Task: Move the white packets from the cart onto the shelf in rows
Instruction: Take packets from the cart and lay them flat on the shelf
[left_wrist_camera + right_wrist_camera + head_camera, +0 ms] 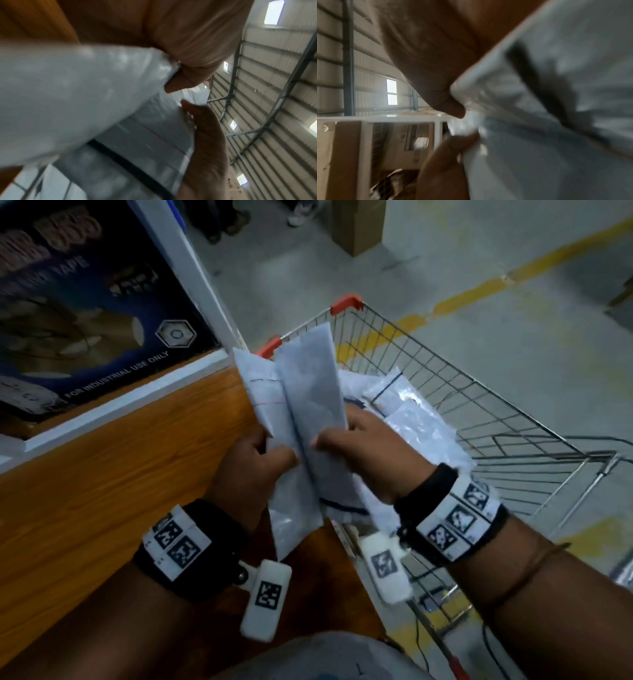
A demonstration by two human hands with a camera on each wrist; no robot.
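Both hands hold white packets upright between the wooden shelf (113,474) and the wire cart (479,419). My left hand (263,457) grips one white packet (263,392) at its lower part. My right hand (356,446) grips a second white packet (311,378) that leans against the first. In the left wrist view the left thumb and fingers (173,83) pinch a packet (68,101). The right wrist view shows the right fingers (452,108) closed on a packet (539,108). More white packets (411,412) lie piled in the cart.
A dark printed carton (89,302) stands on the shelf at the left, behind a white shelf rail (116,402). A white upright post (202,275) rises beside the cart's red corner (346,304). A cardboard box (359,224) stands on the concrete floor with yellow lines.
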